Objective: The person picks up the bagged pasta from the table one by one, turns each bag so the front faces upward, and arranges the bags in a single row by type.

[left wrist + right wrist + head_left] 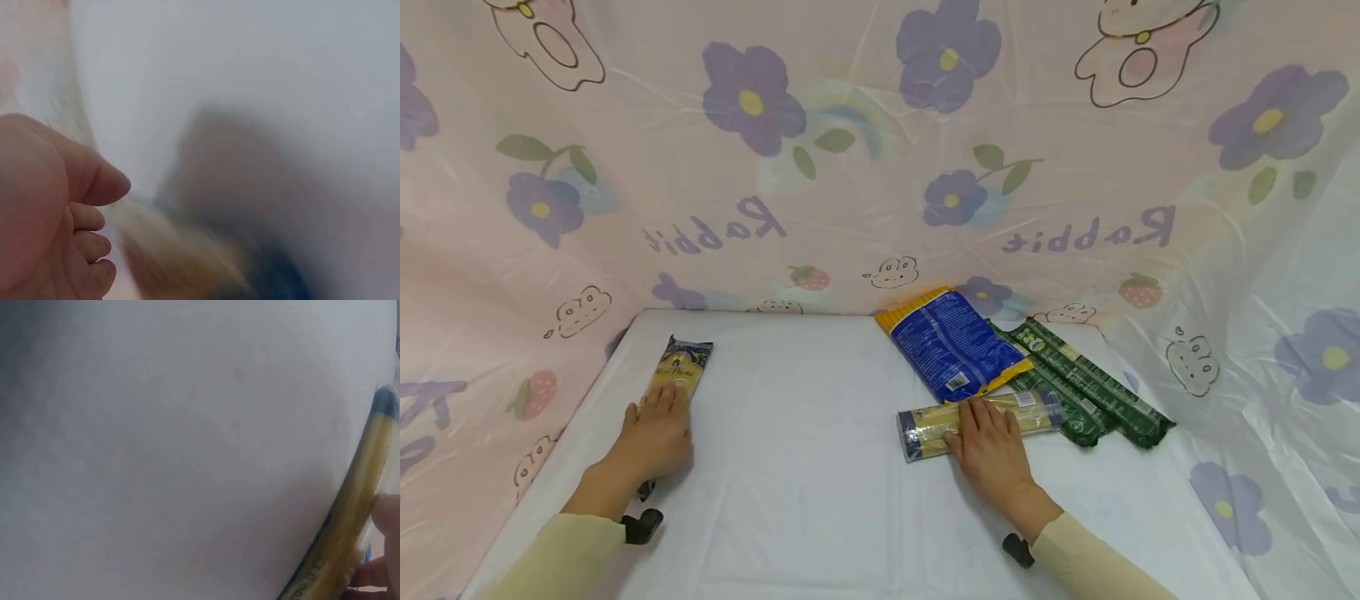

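Note:
On the left of the white table, my left hand (pixel 656 429) lies over a yellow and dark-blue pasta packet (pixel 688 357), its fingers on the upper part. The left wrist view shows this packet (pixel 187 269) only as a blur beyond the thumb (pixel 100 181). My right hand (pixel 995 454) grips a clear packet of spaghetti (pixel 928 423) with dark-blue ends, thumb at the near edge and fingers across the top. In the right wrist view the spaghetti packet (pixel 350 519) slants along the right side, beside the thumb (pixel 389 515).
Behind the spaghetti packet lies a blue packet (pixel 955 342) with orange-yellow ends. Two long green packets (pixel 1097 383) lie side by side to its right, partly covered by it. A patterned curtain (pixel 850 183) hangs along the back and sides of the white table (pixel 805 500).

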Motion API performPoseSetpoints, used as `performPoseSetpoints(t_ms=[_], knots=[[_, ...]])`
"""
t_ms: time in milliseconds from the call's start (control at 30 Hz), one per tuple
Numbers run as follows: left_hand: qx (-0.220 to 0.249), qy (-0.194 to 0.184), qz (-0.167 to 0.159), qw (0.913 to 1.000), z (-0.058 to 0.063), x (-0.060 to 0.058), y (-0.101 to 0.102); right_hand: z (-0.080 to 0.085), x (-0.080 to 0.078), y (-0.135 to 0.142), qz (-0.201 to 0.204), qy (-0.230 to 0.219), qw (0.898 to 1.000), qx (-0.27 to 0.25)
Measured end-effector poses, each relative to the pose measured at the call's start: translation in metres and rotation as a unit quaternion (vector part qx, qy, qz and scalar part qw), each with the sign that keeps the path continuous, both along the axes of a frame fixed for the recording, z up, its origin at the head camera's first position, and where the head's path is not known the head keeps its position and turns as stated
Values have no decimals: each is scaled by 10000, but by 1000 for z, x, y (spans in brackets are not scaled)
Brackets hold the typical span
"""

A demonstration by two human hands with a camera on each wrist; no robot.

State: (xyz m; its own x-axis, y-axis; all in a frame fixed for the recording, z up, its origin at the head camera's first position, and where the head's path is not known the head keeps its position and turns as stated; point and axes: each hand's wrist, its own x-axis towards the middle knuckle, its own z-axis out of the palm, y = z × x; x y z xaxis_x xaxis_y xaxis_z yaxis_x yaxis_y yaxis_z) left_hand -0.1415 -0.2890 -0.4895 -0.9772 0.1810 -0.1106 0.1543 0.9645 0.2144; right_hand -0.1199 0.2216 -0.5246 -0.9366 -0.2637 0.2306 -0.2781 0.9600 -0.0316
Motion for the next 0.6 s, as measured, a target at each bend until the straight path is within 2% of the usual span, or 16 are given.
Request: performPoseSetpoints(t_ms=[167, 267, 433, 600], knots=[[-35, 334, -650, 9973, 9, 0, 68, 0, 1, -1, 40, -10, 10000, 16], [189, 199, -1142, 9931, 10, 4, 111, -2, 1, -3, 96, 68, 9999, -23], [354, -176, -2009, 9788, 2, 10, 177, 0, 2, -12, 156, 68, 9998, -66], [67, 134, -2860, 9581, -7, 19, 234, 2, 0, -31, -44, 139, 9999, 21]])
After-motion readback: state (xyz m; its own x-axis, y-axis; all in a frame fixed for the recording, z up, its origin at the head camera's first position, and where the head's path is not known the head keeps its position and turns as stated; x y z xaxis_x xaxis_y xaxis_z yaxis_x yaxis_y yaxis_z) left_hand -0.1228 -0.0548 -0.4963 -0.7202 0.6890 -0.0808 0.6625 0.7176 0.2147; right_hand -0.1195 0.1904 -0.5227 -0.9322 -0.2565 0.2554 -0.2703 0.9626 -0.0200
